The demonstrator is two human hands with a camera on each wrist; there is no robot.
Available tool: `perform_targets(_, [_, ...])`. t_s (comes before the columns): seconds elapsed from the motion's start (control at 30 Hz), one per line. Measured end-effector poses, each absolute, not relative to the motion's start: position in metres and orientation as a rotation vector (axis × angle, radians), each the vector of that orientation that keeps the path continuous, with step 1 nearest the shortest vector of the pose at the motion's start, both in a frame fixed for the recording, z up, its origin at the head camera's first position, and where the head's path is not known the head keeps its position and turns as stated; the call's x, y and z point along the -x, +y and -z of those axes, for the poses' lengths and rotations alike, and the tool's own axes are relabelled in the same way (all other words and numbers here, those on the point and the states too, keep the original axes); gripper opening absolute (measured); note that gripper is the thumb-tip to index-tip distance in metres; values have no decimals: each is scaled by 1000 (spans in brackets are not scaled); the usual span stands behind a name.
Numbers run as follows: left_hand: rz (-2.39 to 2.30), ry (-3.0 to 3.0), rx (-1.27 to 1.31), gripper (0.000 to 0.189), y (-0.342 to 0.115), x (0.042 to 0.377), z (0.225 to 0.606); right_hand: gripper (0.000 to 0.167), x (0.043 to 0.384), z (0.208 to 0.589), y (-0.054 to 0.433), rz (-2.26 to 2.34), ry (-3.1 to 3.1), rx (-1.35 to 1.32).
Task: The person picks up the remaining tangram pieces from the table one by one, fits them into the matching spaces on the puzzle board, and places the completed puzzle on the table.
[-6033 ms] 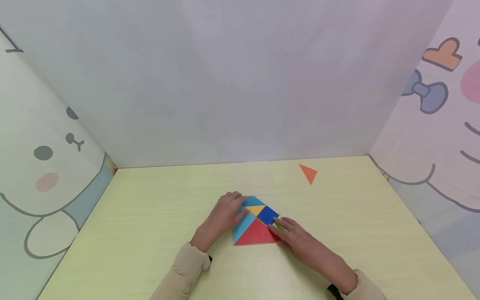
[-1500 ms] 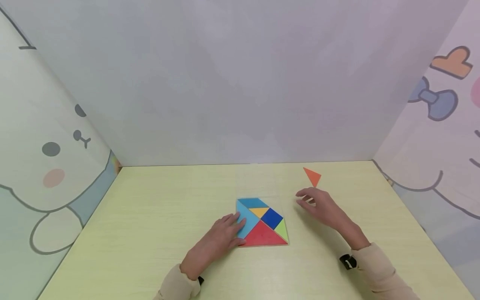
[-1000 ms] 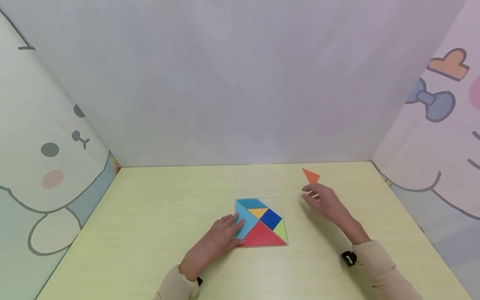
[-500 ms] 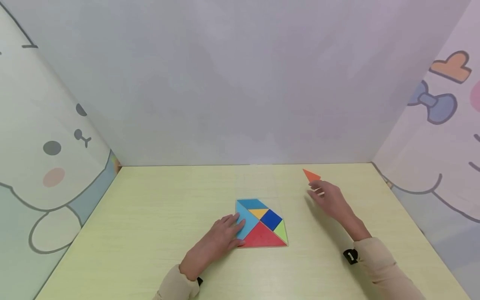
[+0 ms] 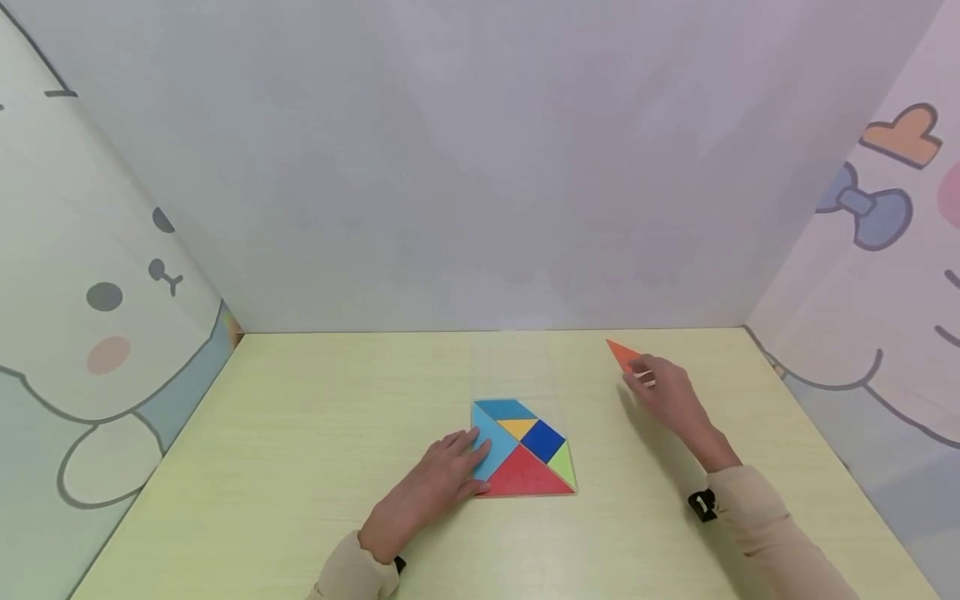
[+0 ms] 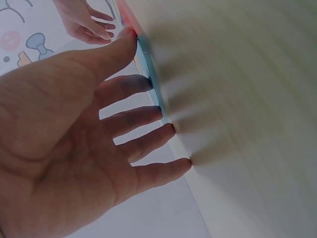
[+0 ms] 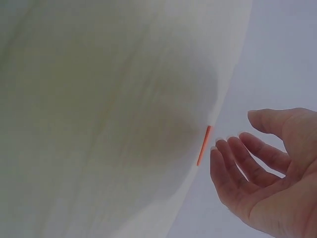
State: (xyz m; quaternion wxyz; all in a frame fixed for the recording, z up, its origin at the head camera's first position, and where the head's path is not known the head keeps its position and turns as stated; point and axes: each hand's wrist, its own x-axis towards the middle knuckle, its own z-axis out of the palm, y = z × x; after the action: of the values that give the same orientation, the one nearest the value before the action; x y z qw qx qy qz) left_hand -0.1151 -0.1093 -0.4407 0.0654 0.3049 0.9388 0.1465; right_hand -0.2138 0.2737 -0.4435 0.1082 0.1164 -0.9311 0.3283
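Note:
Flat coloured tangram pieces lie fitted together mid-table in the head view: a red triangle (image 5: 525,475), light blue triangle (image 5: 487,423), blue parallelogram (image 5: 506,408), yellow triangle (image 5: 517,427), dark blue square (image 5: 543,439) and green triangle (image 5: 563,463). My left hand (image 5: 431,483) rests against their left side, fingers extended; the left wrist view shows its fingertips (image 6: 151,84) along the edge. A separate orange triangle (image 5: 619,352) lies at back right, partly covered by my right hand (image 5: 671,396). In the right wrist view that hand's loosely bent fingers are apart from the orange triangle (image 7: 204,145).
The pale wooden table (image 5: 337,392) meets a plain light wall (image 5: 480,167) at its back edge. Side panels with cartoon drawings (image 5: 105,358) stand left and right. Behind the fitted pieces a faint rectangular outline shows on the tabletop.
My right hand has left the fitted pieces and moved right and back, over the orange triangle's near side. My left hand has slid down to the pieces' lower left and stayed there.

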Motion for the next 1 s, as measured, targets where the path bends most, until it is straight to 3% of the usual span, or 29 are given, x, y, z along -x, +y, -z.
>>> perform_targets(1.0, [-461,2833,-906,58,-110,114,441,36,242,443,293,-918,-2876,-193])
